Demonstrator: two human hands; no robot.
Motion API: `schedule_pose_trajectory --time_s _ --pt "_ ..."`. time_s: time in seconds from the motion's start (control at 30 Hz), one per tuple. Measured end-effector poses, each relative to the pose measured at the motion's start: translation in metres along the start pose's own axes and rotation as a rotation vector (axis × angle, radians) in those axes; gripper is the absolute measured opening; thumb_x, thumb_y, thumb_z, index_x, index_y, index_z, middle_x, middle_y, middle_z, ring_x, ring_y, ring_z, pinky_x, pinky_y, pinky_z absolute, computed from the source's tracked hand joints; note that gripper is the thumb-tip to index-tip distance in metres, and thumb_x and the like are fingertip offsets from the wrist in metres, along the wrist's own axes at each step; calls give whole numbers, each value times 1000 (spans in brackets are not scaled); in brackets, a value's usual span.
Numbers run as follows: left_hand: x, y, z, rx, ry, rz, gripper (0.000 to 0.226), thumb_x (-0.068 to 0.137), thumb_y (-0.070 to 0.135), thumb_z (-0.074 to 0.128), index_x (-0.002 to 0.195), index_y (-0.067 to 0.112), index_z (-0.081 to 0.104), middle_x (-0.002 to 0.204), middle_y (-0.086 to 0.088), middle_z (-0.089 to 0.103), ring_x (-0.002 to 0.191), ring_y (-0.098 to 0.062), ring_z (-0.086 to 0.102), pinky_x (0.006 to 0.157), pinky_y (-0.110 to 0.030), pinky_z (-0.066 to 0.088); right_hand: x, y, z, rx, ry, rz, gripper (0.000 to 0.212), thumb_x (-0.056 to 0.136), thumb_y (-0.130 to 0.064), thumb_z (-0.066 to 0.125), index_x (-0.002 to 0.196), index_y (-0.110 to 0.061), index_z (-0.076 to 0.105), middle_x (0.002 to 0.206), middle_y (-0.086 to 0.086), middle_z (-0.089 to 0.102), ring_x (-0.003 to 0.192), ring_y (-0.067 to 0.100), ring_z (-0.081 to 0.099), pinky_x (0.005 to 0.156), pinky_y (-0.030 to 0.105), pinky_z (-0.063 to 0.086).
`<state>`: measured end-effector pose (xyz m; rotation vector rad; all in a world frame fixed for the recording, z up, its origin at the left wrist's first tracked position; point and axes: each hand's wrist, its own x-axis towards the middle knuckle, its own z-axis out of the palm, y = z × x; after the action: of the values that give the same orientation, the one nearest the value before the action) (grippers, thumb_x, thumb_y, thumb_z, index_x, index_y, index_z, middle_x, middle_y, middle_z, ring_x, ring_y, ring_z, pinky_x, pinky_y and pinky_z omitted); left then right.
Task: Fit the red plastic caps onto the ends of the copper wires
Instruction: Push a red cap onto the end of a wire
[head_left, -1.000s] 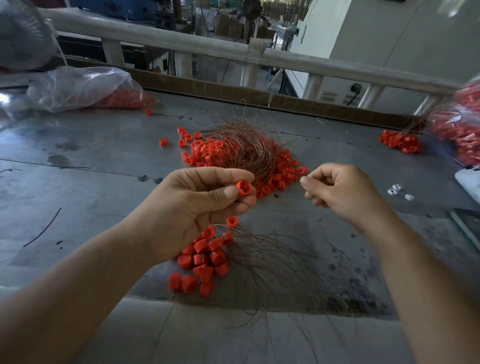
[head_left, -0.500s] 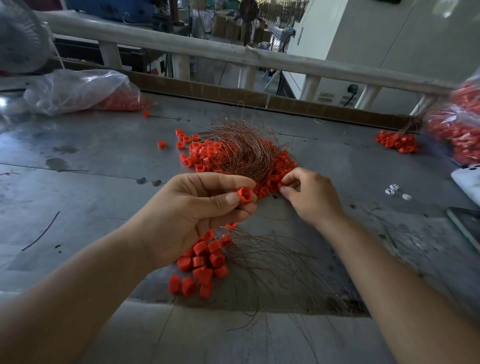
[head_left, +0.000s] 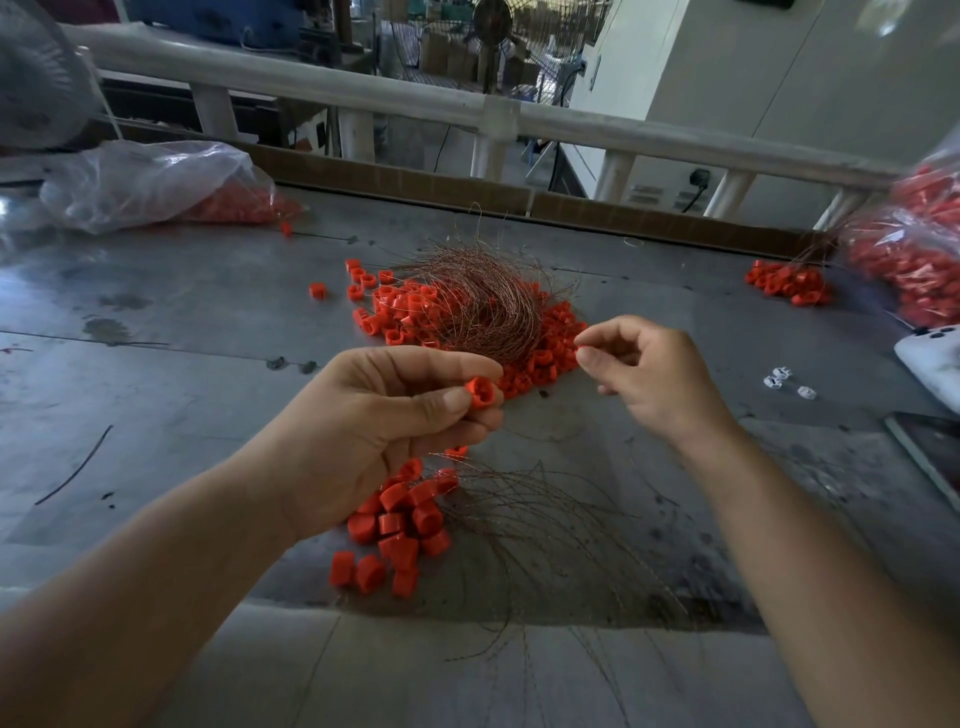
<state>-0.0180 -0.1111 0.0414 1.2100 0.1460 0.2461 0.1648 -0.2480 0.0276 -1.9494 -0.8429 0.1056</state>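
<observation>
Since half a second back, right hand (head_left: 649, 374) up off the far cap pile (head_left: 543, 356) and out toward 3 o'clock, now in the air just beside that pile; left hand (head_left: 384, 431) near enough unmoved, same pinch. Left hand: one red cap (head_left: 480, 392) pinched between thumb tip and index, hollow end toward the camera, other fingers curled under. Right hand: thumb and index tips pressed together, remaining fingers loosely curled; anything between the tips too thin to make out, so cannot tell if holding a wire. Gap between the two hands, no contact. Copper wire bundle (head_left: 483, 306) at 12 o'clock of the hands, a curved tangle lying on top of the far cap pile. Near cap pile (head_left: 400, 530) at 6 o'clock, partly hidden under the left wrist, with loose copper wires (head_left: 545, 535) fanning out toward 5 o'clock past the edge of the grey surface (head_left: 182, 322). Small cap cluster (head_left: 789, 283) at 2 o'clock, well apart. Clear plastic bag (head_left: 150, 182) with red caps inside at 10 o'clock; second bag (head_left: 914, 260) of caps at 3 o'clock, cut by the frame edge. White bits (head_left: 779, 376) at 3 o'clock, near the right hand but apart. Pale railing (head_left: 415, 98) along the far side.
</observation>
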Motion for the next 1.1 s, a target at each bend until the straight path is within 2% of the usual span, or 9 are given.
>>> schedule_pose_trajectory --time_s 0.13,0.23,0.3,0.43,0.77,0.9,1.1 --pt "0 -1 1 47 12 15 25 63 3 59 78 12 76 75 -8 72 69 -14 70 59 -17 54 -17 -27 -2 445 -85 42 9 78 -5 63 81 -13 61 71 4 66 63 10 65 56 19 52" --pt "0 -1 0 62 24 28 25 63 4 59 79 13 76 76 -8 73 70 -14 70 60 -17 53 -27 -41 5 618 -174 51 15 66 -16 64 80 -11 65 65 2 67 60 11 64 54 19 52" --pt "0 -2 0 68 29 35 26 63 3 59 80 13 76 77 -7 73 70 -14 70 60 -17 53 -31 -45 10 690 -242 85 20 61 -14 65 81 -11 67 67 4 67 62 12 65 56 18 52" --pt "2 -3 -2 74 41 47 25 63 4 60 81 12 75 77 -9 72 70 -15 70 60 -18 54 -36 -48 15 673 -290 68 26 60 -10 65 85 -13 68 72 4 68 65 13 67 59 18 52" --pt "3 -4 -2 145 61 92 21 58 13 64 75 18 75 74 -6 72 70 -14 70 61 -18 53 -42 -54 22 517 -269 -141 20 62 -15 68 81 -20 67 68 -3 68 66 9 65 59 18 52" --pt "2 -5 -1 152 50 103 21 60 11 63 75 19 75 75 -5 72 71 -14 70 61 -17 53 -42 -53 20 517 -263 -151 19 64 -15 67 81 -24 68 68 -1 69 64 11 67 56 20 53" --pt "2 -4 -1 174 53 105 22 60 12 63 77 19 75 78 -7 73 73 -15 70 62 -18 53 -43 -54 19 549 -270 -118 14 65 -20 65 79 -20 67 68 1 69 64 11 67 57 20 53"
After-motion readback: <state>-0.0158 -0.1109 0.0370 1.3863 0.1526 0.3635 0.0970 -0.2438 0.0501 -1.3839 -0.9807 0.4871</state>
